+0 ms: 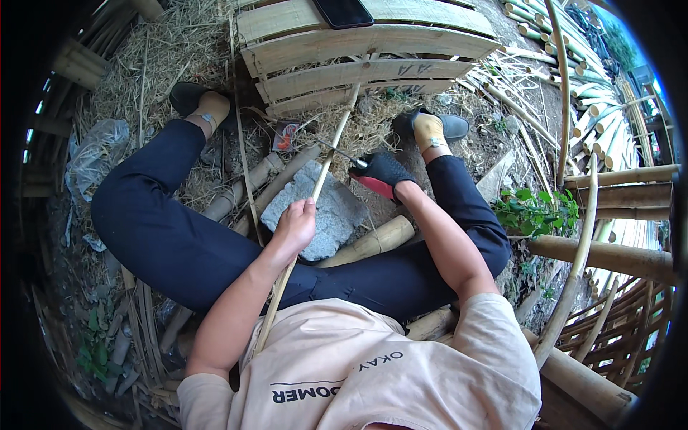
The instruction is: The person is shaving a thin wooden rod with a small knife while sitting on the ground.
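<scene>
A long, pale bamboo strip (332,152) slants from the wooden crate down past my lap to my shirt. My bare left hand (295,226) is wrapped round it about midway. In a black and red glove, my right hand (381,174) grips a knife (342,155) by its handle. The thin, dark blade points left and meets or crosses the strip; whether it cuts in, I cannot tell. Beneath the strip, between my legs, lies a rough grey stone block (315,215). The knife handle is mostly hidden in my fingers.
A slatted wooden crate (373,44) stands ahead, with a black phone (344,13) on top. Thick bamboo poles (376,242) lie beside the stone. Cut bamboo (609,136) is stacked at far right, a woven bamboo frame (609,322) nearer. Straw and a plastic bag (97,154) lie left.
</scene>
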